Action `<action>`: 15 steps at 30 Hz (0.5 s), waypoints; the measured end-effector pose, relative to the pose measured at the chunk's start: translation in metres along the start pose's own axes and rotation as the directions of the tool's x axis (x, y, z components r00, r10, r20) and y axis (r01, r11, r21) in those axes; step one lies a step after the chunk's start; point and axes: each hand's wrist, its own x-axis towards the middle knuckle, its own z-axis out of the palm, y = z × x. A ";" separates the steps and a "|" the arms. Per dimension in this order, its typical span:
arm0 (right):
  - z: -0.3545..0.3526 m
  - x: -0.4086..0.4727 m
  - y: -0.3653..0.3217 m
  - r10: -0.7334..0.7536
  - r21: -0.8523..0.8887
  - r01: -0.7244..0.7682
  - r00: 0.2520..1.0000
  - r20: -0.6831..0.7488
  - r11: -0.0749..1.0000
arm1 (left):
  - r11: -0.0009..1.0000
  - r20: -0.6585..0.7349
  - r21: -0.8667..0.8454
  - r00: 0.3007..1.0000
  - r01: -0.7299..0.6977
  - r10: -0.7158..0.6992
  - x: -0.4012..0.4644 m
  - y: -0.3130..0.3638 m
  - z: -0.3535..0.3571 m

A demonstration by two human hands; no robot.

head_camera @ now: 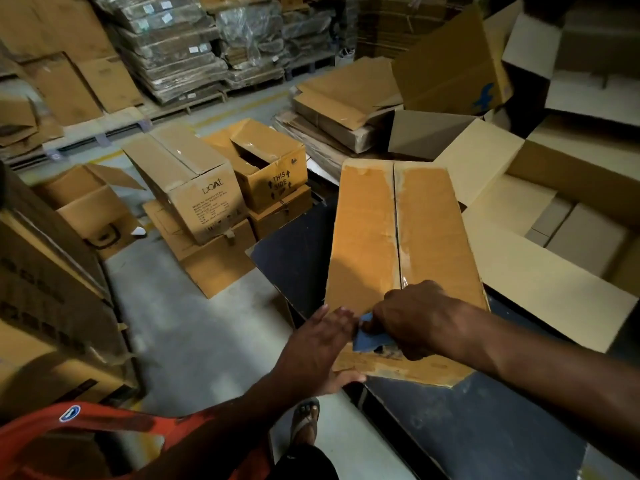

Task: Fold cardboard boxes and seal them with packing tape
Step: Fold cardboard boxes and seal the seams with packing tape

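A long brown cardboard box (367, 237) lies on a dark table (298, 258), its two top flaps meeting in a centre seam with clear tape along it. My right hand (412, 317) grips a blue tape dispenser (369, 337) at the box's near end, over the seam. My left hand (318, 348) lies flat with straight fingers against the near left corner of the box, thumb under the edge.
An open pale box (554, 244) stands to the right on the table. Flattened cartons (346, 109) pile up behind. On the floor to the left are printed boxes (194, 195) and an open one (273, 168). Wrapped pallets (173, 46) line the back. My sandalled foot (304, 420) stands below.
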 end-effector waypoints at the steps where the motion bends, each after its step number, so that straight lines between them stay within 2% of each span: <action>1: -0.002 0.001 -0.001 -0.008 -0.011 0.008 1.000 0.007 1.000 | 0.996 0.041 0.063 0.998 -0.057 0.054 -0.010 -0.009 0.010; 7: 0.002 -0.011 0.016 0.038 -0.002 -0.038 0.997 0.069 0.999 | 0.978 -0.004 0.140 0.988 -0.154 0.156 -0.012 -0.021 0.023; 15: 0.034 -0.040 0.052 0.085 0.021 -0.086 0.996 0.034 0.996 | 0.983 0.009 0.128 0.991 -0.133 0.133 -0.014 -0.022 0.026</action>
